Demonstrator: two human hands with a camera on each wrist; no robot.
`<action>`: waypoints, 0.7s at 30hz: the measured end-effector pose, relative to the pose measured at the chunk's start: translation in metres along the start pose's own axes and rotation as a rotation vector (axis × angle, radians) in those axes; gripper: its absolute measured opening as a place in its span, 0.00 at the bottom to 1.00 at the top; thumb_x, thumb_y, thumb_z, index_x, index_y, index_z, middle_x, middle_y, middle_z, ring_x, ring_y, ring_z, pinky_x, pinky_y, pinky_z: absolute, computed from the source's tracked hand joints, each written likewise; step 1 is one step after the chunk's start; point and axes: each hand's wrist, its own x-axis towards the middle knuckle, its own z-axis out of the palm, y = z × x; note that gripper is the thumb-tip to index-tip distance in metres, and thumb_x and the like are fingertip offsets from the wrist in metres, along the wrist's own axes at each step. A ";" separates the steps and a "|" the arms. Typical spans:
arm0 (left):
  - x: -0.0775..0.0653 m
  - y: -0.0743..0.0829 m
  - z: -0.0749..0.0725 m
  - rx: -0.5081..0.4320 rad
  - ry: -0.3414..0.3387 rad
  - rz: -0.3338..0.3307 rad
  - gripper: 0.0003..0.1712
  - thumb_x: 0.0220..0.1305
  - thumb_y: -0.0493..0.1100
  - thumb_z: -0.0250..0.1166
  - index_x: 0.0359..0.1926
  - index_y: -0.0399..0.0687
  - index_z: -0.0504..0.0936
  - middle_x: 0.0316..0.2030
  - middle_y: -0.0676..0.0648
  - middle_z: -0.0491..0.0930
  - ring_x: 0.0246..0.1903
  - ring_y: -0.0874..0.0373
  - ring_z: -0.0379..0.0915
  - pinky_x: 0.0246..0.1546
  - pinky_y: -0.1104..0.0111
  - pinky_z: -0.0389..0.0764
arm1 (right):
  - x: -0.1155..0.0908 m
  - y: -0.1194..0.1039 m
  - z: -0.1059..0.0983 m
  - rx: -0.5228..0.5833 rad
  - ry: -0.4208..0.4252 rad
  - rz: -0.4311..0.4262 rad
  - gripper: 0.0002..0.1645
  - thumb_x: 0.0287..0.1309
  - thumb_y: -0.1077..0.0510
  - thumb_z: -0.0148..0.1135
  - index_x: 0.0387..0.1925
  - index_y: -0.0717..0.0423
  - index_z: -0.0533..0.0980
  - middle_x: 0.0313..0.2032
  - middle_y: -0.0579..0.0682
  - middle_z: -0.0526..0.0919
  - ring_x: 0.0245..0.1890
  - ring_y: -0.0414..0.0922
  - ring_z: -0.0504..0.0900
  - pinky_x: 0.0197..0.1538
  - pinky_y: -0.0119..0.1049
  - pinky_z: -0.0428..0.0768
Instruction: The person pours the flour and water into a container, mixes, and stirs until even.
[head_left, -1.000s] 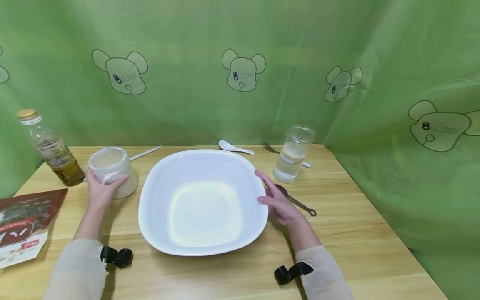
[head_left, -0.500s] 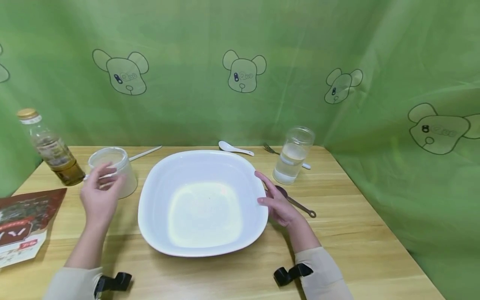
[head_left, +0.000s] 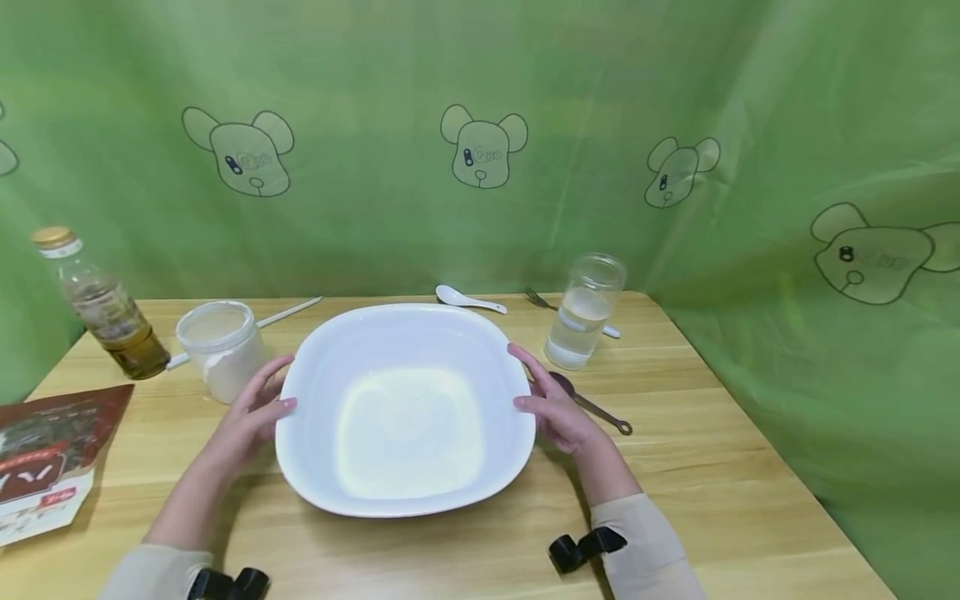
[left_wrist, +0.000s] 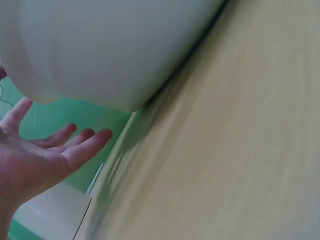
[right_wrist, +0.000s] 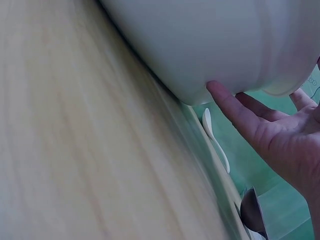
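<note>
A large white basin (head_left: pixel 408 437) with nothing in it stands on the table before me. My left hand (head_left: pixel 251 421) is at its left rim, thumb tip over the edge. In the left wrist view the spread fingers (left_wrist: pixel 87 150) hang beside the basin's wall, apart from it. At the opposite side my right hand (head_left: pixel 562 417) grips the rim, its thumb over the edge. A fingertip of that hand (right_wrist: pixel 270 120) presses the outer wall from below in the right wrist view. Just beyond the left hand is a lidless jar (head_left: pixel 225 354) of white powder.
Left of the jar stands an oil bottle (head_left: pixel 108 312), with a brown-and-white bag (head_left: pixel 56 458) nearer. A white stick (head_left: pixel 288 312) lies behind the jar. Back right are a white spoon (head_left: pixel 468 298), a fork (head_left: pixel 540 300), a glass of water (head_left: pixel 581 321) and a brown measuring spoon (head_left: pixel 596 408).
My left hand has let go of the jar, lifted off it and moved right to the basin's left rim. The right hand has stayed on the basin.
</note>
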 end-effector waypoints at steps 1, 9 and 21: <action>0.000 -0.001 0.000 -0.016 -0.022 0.008 0.32 0.57 0.30 0.49 0.62 0.50 0.54 0.52 0.42 0.55 0.43 0.60 0.69 0.36 0.63 0.76 | 0.000 0.000 0.000 -0.004 -0.001 0.004 0.46 0.46 0.69 0.51 0.64 0.40 0.46 0.51 0.73 0.60 0.36 0.57 0.76 0.34 0.52 0.75; -0.003 -0.006 0.004 -0.070 -0.085 0.011 0.33 0.57 0.28 0.47 0.62 0.55 0.54 0.51 0.43 0.58 0.44 0.56 0.68 0.35 0.59 0.76 | -0.004 -0.028 -0.010 -0.219 0.105 -0.046 0.41 0.51 0.69 0.52 0.64 0.49 0.48 0.57 0.66 0.56 0.49 0.54 0.69 0.46 0.47 0.71; -0.002 -0.009 0.007 -0.081 -0.062 0.011 0.33 0.57 0.28 0.46 0.62 0.56 0.53 0.49 0.42 0.60 0.43 0.56 0.69 0.35 0.59 0.76 | 0.010 -0.030 -0.076 -0.577 0.917 -0.319 0.38 0.43 0.55 0.65 0.56 0.55 0.59 0.50 0.55 0.63 0.49 0.49 0.64 0.47 0.37 0.70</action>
